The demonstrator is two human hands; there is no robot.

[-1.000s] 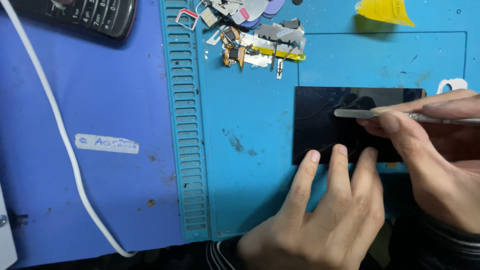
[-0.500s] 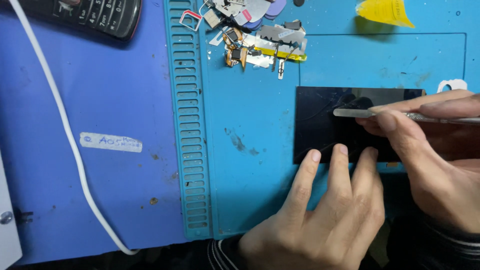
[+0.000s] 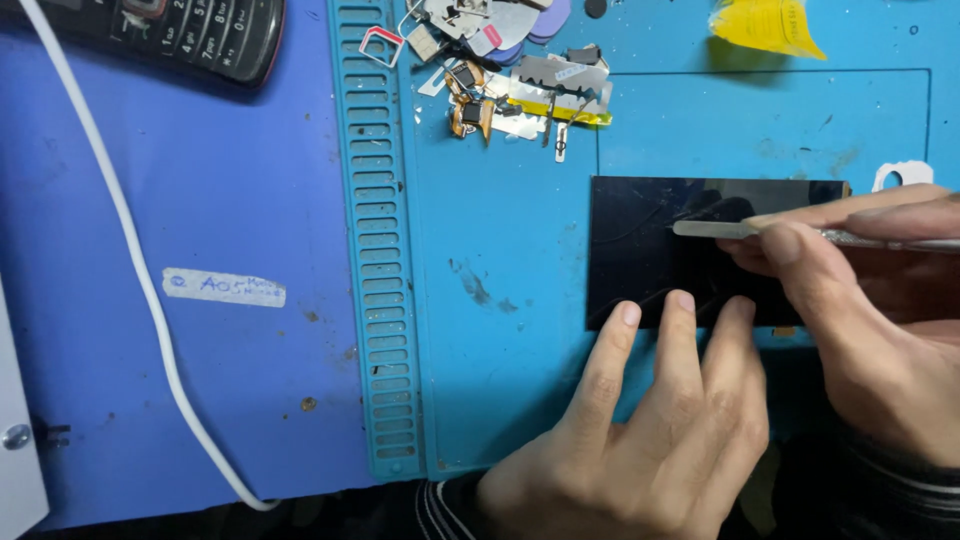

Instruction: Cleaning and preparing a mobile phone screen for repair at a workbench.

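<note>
While left hand (image 3: 640, 440) fingertips pin flat black glass screen panel (image 3: 650, 250) at centre-right on teal mat (image 3: 500, 350), right hand (image 3: 860, 300) pinches thin metal pry tool (image 3: 715, 229). Panel prob thin, brittle, slick; hold by edges.

One head-worn camera looks almost straight down, close over a blue mat (image 3: 500, 260). The person's body is at 6 o'clock: the left hand (image 3: 650, 440) comes in from 6, the right hand (image 3: 860, 320) from 4. A phone (image 3: 190, 30) is cut off at 11 o'clock. No second view.
</note>
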